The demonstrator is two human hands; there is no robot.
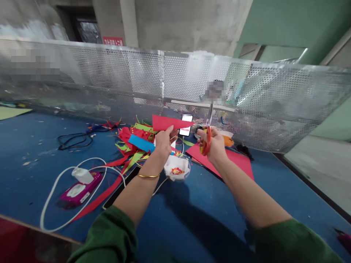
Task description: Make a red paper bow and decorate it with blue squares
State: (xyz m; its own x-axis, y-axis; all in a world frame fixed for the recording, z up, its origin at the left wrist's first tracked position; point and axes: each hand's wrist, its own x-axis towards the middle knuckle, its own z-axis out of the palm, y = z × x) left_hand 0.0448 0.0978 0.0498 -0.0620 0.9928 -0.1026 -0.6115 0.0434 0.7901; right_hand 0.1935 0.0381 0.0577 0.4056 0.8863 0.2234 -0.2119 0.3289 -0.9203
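Note:
Between the fingers of my left hand [163, 141] is a piece of red paper [168, 122], held up above the table and tapering to a point on its right. My right hand [215, 144] is closed round the orange handles of a pair of scissors [207, 140], whose blades point upward, apart from the paper. Beneath my right hand lie red sheets [238, 160]. A small bowl [177, 171] with a white lining and bits of red and yellow paper stands between my wrists. Paper scraps [127, 137] in red, green and blue lie heaped beside my left hand.
A purple power strip [82, 191] with a white plug and looping white cable [49, 197] lies at the left. A lit phone [186, 126] leans behind my hands. A dark flat device [120, 191] lies under my left forearm. Perforated metal panels [137, 80] line the back edge.

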